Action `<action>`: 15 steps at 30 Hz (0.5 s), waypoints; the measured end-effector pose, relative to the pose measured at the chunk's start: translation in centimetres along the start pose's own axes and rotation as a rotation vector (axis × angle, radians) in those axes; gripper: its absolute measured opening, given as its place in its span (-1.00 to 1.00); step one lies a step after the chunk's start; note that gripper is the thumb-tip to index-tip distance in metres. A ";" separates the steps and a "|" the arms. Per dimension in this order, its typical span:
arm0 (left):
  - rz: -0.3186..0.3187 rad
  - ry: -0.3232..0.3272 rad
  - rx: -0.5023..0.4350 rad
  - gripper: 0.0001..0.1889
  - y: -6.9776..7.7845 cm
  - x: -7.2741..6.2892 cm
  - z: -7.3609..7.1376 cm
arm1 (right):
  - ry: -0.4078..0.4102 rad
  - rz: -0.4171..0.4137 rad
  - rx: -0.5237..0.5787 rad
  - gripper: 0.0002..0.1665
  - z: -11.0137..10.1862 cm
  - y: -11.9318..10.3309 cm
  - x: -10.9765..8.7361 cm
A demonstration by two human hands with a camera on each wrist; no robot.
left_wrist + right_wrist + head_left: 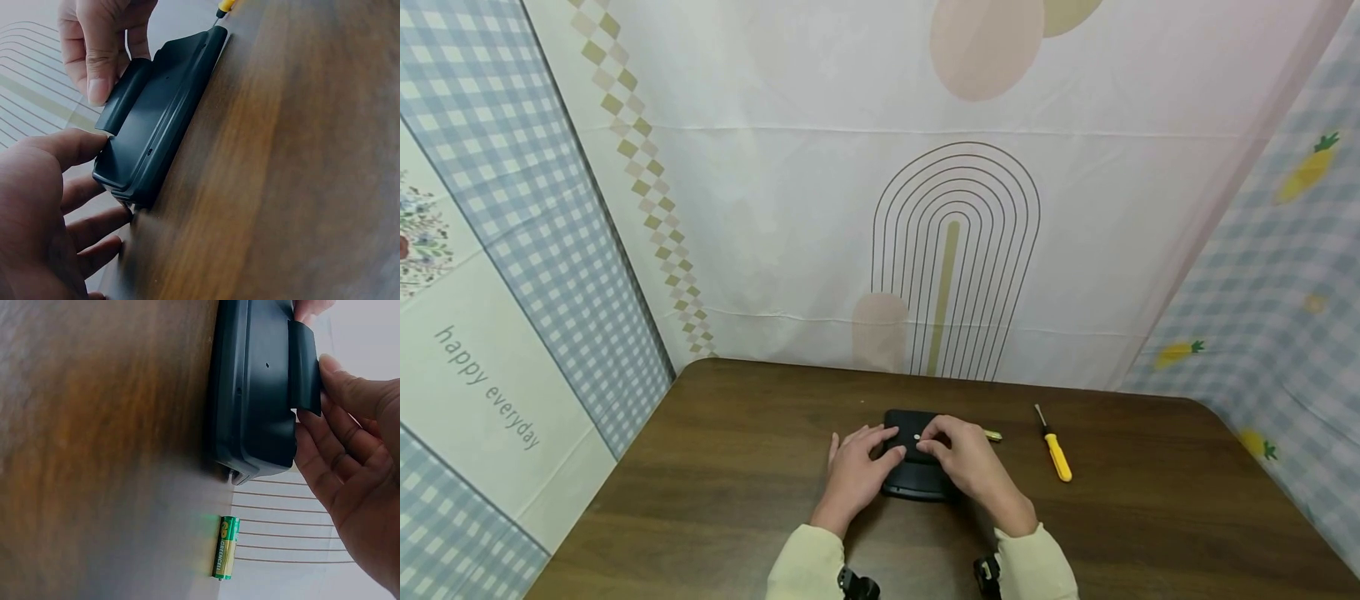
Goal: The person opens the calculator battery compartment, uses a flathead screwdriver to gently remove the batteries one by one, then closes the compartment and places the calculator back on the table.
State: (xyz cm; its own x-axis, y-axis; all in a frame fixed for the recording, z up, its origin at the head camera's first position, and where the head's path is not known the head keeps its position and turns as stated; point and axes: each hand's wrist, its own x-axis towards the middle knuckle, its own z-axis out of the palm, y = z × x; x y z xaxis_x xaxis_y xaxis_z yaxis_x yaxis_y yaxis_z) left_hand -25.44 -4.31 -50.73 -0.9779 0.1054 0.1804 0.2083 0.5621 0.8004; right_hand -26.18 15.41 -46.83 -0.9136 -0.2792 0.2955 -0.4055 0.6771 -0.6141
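A black plastic device [922,482] lies flat on the table, with a raised cover piece [304,369] standing up from its back. My right hand [966,458] pinches this cover piece between thumb and fingers. My left hand [859,471] rests at the device's left side, its thumb and forefinger touching the top and its other fingers extended along the edge. In the left wrist view, the left thumb reaches the near end of the cover piece [125,94]. A green and gold battery [225,547] lies beyond the device, partly hidden by the right hand in the head view.
A screwdriver [1057,457] with a yellow handle lies on the brown wooden table [1150,500], to the right of the hands. Patterned cloths [790,233] hang behind the table and on both sides.
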 end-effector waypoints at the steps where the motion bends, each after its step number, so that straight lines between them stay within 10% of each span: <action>1: 0.000 0.000 0.000 -0.55 0.0 0.0 0.0 | 0.003 0.000 -0.001 -0.85 0.0 0.0 0.0; 15: 0.005 0.000 -0.001 -0.55 0.0 0.0 0.0 | 0.054 -0.013 -0.041 -0.85 0.5 -0.1 0.0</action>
State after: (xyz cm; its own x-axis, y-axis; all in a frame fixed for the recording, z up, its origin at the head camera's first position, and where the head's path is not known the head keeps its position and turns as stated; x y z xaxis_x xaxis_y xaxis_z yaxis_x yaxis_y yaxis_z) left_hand -25.43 -4.34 -50.70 -0.9769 0.1082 0.1844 0.2131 0.5607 0.8001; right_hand -26.14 15.01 -47.18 -0.9051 -0.2513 0.3429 -0.4145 0.7014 -0.5799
